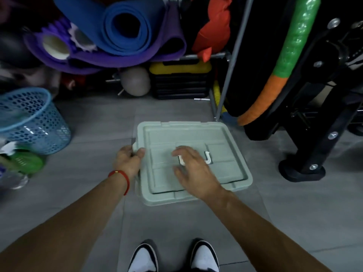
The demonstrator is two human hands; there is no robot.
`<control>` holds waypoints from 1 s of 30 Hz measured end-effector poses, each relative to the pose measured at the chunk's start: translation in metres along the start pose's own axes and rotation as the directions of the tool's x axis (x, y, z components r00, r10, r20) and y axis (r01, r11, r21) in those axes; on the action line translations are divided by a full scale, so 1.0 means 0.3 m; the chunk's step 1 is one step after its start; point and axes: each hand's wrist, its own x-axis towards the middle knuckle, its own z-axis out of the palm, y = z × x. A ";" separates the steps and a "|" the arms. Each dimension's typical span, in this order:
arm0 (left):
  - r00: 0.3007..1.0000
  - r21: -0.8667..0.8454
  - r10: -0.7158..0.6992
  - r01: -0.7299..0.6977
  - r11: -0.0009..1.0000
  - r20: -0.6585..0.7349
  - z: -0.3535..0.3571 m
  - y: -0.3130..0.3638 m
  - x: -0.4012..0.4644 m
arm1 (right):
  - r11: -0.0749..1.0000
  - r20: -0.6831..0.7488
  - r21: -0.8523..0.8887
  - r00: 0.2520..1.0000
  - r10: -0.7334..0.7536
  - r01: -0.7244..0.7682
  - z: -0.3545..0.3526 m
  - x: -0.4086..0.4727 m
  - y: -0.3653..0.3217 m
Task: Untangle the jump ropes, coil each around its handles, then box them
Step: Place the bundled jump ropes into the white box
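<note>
Left fingers: curled over the left rim of the lid point(225, 134), thumb on top, gripping it.
Left hand point(128, 161): at the box's left edge; a red cord point(120, 176) circles the wrist.
Right fingers: loosely spread and relaxed above the white handle point(207, 157) at the lid's middle; contact unclear.
Right hand point(193, 168): over the lid's centre.
Box point(196, 199): pale green, lid on, resting on the grey tiled floor point(294, 203).
Jump ropes: not visible.
Nearby: blue mesh basket point(35, 122) left, rolled mats point(125, 28) behind.

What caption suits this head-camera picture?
Left hand grips the box lid's edge; right hand rests on its handle.
</note>
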 end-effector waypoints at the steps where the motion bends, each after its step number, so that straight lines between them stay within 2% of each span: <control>1: 0.999 0.094 0.030 -0.029 0.995 -0.011 -0.006 -0.011 0.026 | 0.994 -0.069 -0.065 0.994 0.081 -0.086 -0.006 0.011 0.064; 3: 0.994 0.248 0.102 -0.090 0.965 -0.034 0.000 -0.034 0.077 | 0.910 -0.163 -0.269 0.946 0.281 -0.316 -0.039 0.034 0.201; 5: 0.985 0.371 0.155 -0.115 0.922 -0.079 0.021 -0.055 0.111 | 0.762 -0.188 -0.373 0.848 0.496 -0.529 -0.078 0.041 0.359; 7: 0.974 0.492 0.195 -0.113 0.863 -0.118 0.045 -0.092 0.148 | 0.672 -0.130 -0.289 0.723 0.678 -0.682 -0.112 0.047 0.484; 9: 0.983 0.562 0.165 -0.090 0.823 -0.084 0.074 -0.140 0.170 | 0.635 -0.039 -0.165 0.648 0.761 -0.755 -0.116 0.041 0.566; 12: 0.999 0.446 0.038 -0.039 0.894 0.012 0.110 -0.218 0.169 | 0.664 -0.038 0.070 0.664 0.747 -0.744 -0.104 0.018 0.592; 14: 1.000 0.309 0.005 -0.011 0.951 0.021 0.111 -0.250 0.175 | 0.631 -0.062 0.191 0.632 0.772 -0.752 -0.098 0.027 0.599; 15: 1.000 0.261 -0.015 0.009 0.965 0.020 0.109 -0.256 0.188 | 0.583 -0.046 0.217 0.588 0.808 -0.783 -0.096 0.038 0.613; 18: 0.993 0.213 -0.118 0.113 0.970 0.010 0.110 -0.257 0.226 | 0.363 0.016 0.301 0.386 0.922 -0.882 -0.077 0.052 0.672; 19: 0.985 0.196 -0.170 0.167 0.966 -0.002 0.113 -0.252 0.233 | 0.336 0.019 0.308 0.359 0.933 -0.890 -0.077 0.055 0.671; 22: 0.970 0.292 -0.229 0.242 0.925 -0.080 0.122 -0.249 0.237 | 0.410 -0.110 0.242 0.395 0.912 -0.879 -0.093 0.071 0.625; 24: 0.967 0.444 -0.132 0.218 0.869 -0.217 0.137 -0.242 0.227 | 0.499 -0.233 0.112 0.466 0.854 -0.859 -0.097 0.077 0.621; 26: 0.952 0.576 0.034 0.156 0.802 -0.306 0.155 -0.231 0.213 | 0.581 -0.325 -0.033 0.558 0.763 -0.813 -0.088 0.088 0.609; 28: 0.937 0.693 0.154 0.116 0.711 -0.314 0.174 -0.225 0.199 | 0.614 -0.397 -0.106 0.599 0.695 -0.782 -0.073 0.096 0.601; 30: 0.932 0.751 0.183 0.123 0.649 -0.311 0.183 -0.212 0.198 | 0.621 -0.436 -0.143 0.612 0.660 -0.771 -0.063 0.107 0.598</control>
